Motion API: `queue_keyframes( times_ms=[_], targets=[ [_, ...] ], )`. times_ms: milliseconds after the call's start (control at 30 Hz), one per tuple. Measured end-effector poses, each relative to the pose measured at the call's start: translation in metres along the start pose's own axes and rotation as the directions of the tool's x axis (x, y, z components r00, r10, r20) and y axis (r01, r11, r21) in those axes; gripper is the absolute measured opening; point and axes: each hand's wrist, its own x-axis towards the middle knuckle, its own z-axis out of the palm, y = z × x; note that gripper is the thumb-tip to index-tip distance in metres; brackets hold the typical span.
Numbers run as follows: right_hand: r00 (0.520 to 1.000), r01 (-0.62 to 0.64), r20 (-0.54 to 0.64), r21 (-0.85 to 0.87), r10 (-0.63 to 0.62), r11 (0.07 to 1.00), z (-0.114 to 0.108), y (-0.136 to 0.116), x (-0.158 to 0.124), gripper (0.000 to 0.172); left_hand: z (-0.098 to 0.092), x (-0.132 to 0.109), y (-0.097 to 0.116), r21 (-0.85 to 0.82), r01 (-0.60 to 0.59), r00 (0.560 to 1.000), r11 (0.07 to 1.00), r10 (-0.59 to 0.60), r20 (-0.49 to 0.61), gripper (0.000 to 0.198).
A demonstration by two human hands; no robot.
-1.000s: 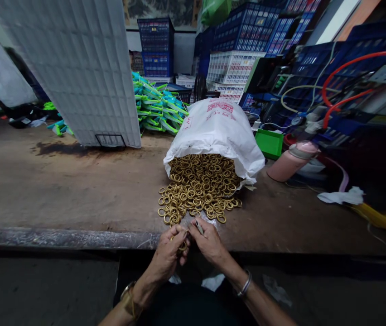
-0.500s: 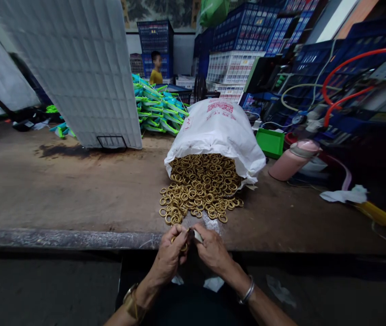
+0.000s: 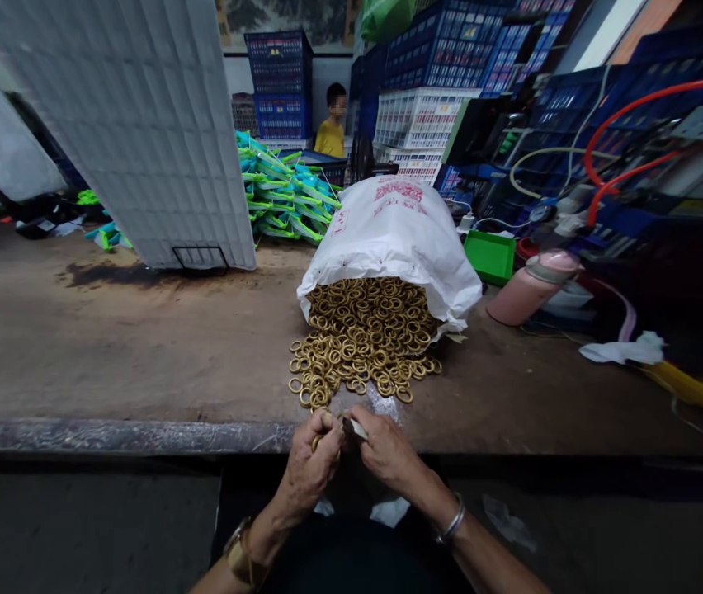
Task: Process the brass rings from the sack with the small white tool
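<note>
My left hand (image 3: 311, 462) is closed around a brass-coloured ring (image 3: 316, 442), mostly covered by the fingers. Close beside it, my right hand (image 3: 389, 454) grips a small tool with a pale handle (image 3: 358, 431) and a dark end that meets the left fingertips. Its exact kind is hard to make out. Just beyond both hands, many loose brass-coloured rings (image 3: 351, 359) spill from the mouth of a white woven sack (image 3: 389, 231) lying on the wooden table (image 3: 141, 346).
A tall white padded panel (image 3: 172, 148) stands at left, beside a heap of green and blue plastic pieces (image 3: 290, 198). To the right are a pink bottle (image 3: 530, 289), a green tray (image 3: 489, 256) and red hoses (image 3: 599, 165). Behind, a person in yellow (image 3: 330, 136) is near stacked crates (image 3: 280, 82).
My hands stay together at the table edge, with the left fingers closing further over the ring. The person in the background has moved right. The view has shifted slightly.
</note>
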Motion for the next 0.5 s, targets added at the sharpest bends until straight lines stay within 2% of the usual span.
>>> queue_keyframes(
  times_ms=[67,133,200,267,333,433,500],
  targets=[
    [0.996,-0.086,-0.032,-0.092,0.083,0.992,-0.001,0.008,0.001,0.026,0.002,-0.007,0.004,-0.001,0.007,0.997,1.0,-0.007,0.077,0.026],
    [0.986,-0.153,-0.093,-0.158,0.14,0.976,-0.004,0.016,0.003,0.029,0.004,-0.014,0.005,-0.032,0.074,0.98,0.997,-0.067,0.186,0.025],
    [0.971,-0.202,-0.166,-0.186,0.172,0.961,-0.005,0.023,0.006,0.028,0.004,-0.019,-0.001,-0.065,0.195,0.945,0.979,-0.17,0.278,0.024],
    [0.952,-0.25,-0.226,-0.181,0.207,0.951,-0.006,0.027,0.01,0.024,0.002,-0.02,-0.015,-0.072,0.333,0.899,0.94,-0.293,0.326,0.023],
    [0.939,-0.272,-0.261,-0.166,0.224,0.948,-0.006,0.028,0.016,0.017,-0.003,-0.017,-0.035,-0.052,0.454,0.855,0.889,-0.419,0.305,0.022],
    [0.935,-0.293,-0.257,-0.18,0.243,0.939,-0.004,0.024,0.026,0.013,-0.012,-0.006,-0.069,-0.064,0.599,0.797,0.799,-0.585,0.151,0.021],
    [0.935,-0.318,-0.237,-0.224,0.265,0.921,-0.004,0.02,0.031,0.012,-0.015,0.002,-0.088,-0.066,0.64,0.768,0.766,-0.633,0.101,0.025]
  ],
)
